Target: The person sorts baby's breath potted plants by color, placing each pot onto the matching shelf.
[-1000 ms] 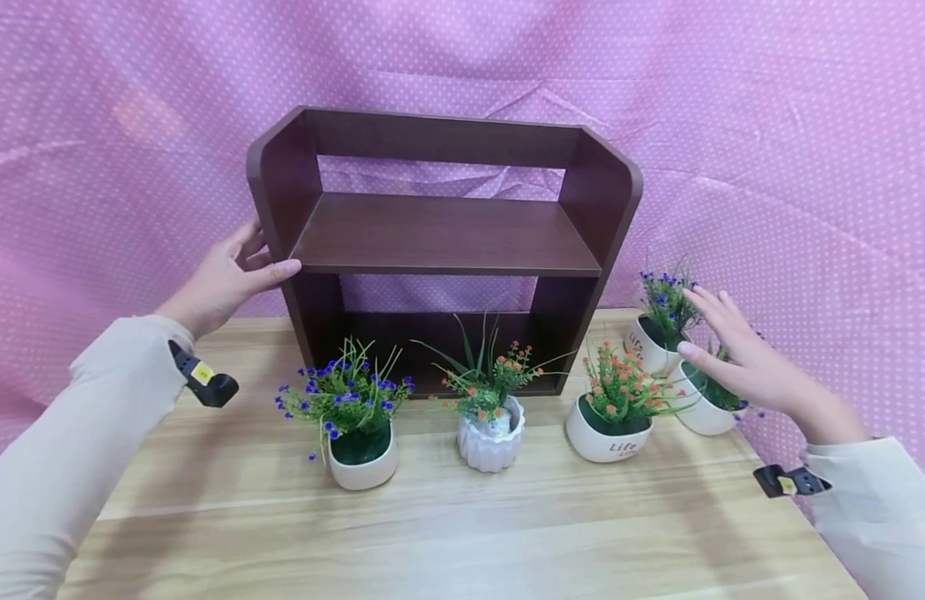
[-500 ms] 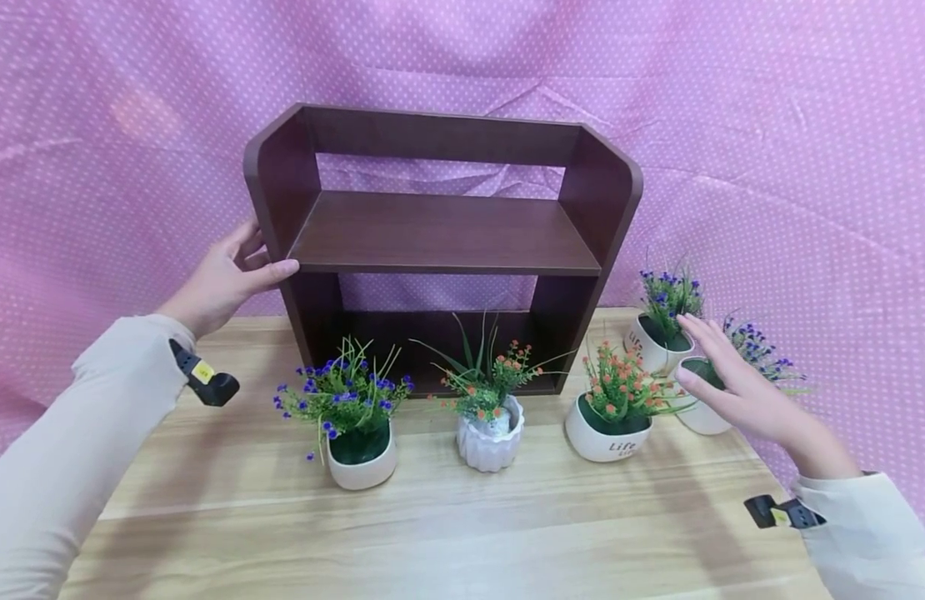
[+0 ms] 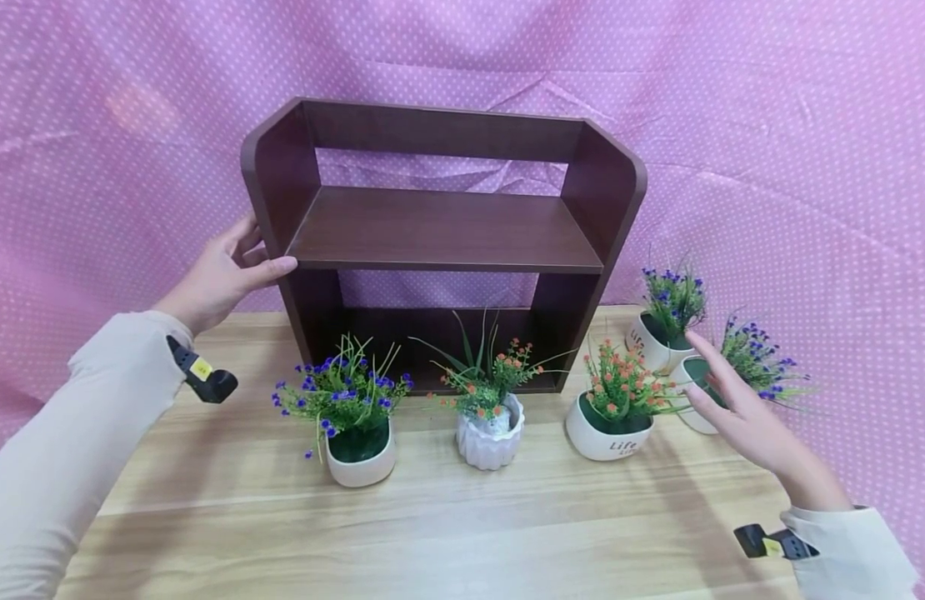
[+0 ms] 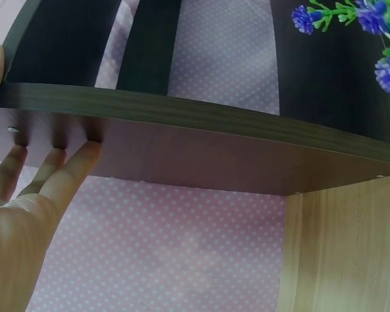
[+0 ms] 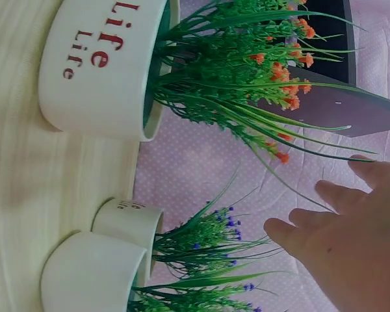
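Observation:
My left hand (image 3: 218,279) grips the left side panel of a dark brown two-tier shelf (image 3: 447,229). Its thumb lies at the front edge, and in the left wrist view the fingertips (image 4: 84,156) press the panel's outer face. On the right, my right hand (image 3: 755,429) hovers with extended fingers and holds nothing. It overlaps a white pot (image 3: 691,408) of blue flowers in the head view. Near it are another blue-flowered pot (image 3: 650,346) behind and a white "Life" pot (image 3: 608,437) of orange flowers to the left.
Before the shelf stand a blue-flowered pot (image 3: 361,467) at left and a fluted white pot (image 3: 488,442) with orange flowers in the middle. All rest on a light wooden table (image 3: 432,542). A pink dotted cloth (image 3: 770,167) hangs behind and along the right edge.
My right hand has drawn back toward the front of the table, uncovering more of the rear right blue flowers. The left hand, shelf and pots have stayed in place.

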`<state>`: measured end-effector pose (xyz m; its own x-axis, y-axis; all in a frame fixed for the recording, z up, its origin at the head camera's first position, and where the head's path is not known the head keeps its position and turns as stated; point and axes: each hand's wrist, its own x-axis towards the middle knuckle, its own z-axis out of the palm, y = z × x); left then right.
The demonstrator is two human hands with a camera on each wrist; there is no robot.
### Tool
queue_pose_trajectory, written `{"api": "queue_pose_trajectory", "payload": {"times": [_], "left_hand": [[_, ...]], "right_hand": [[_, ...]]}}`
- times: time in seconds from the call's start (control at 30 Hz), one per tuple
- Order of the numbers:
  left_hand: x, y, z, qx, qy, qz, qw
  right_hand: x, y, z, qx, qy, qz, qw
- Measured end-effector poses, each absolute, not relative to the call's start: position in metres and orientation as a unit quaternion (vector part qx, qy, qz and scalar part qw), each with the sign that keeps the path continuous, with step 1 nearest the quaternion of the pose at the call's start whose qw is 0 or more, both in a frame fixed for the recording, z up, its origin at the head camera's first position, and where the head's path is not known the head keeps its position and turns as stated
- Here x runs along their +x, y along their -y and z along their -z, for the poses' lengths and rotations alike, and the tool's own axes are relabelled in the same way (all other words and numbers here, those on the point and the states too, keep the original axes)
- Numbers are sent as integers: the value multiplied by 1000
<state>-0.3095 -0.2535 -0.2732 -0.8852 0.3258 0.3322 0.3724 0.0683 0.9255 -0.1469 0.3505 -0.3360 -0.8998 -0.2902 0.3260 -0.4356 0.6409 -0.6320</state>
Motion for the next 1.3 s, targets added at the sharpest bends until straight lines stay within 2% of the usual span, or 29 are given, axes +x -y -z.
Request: {"api": "queue_pose_trajectory", "payload": {"times": [0.13,0.33,0.73,1.1,1.3], "left_hand": [[-310,254,273,-239,732,638,17],[-311,255,274,-234,729,643,14],[-311,255,274,-234,731,641,13],[-309,256,274,-231,731,643,12],[-308,255,272,-231,736,637,12]], "right_hand": [[-145,-353,342,222,886,-384,134],[-136,-358,345,222,874,-409,142],[-117,-368,367,159,877,-443,99],[-120,-369,410,219,805,-545,87],[-119,-356,430,139,825,-545,50]]}}
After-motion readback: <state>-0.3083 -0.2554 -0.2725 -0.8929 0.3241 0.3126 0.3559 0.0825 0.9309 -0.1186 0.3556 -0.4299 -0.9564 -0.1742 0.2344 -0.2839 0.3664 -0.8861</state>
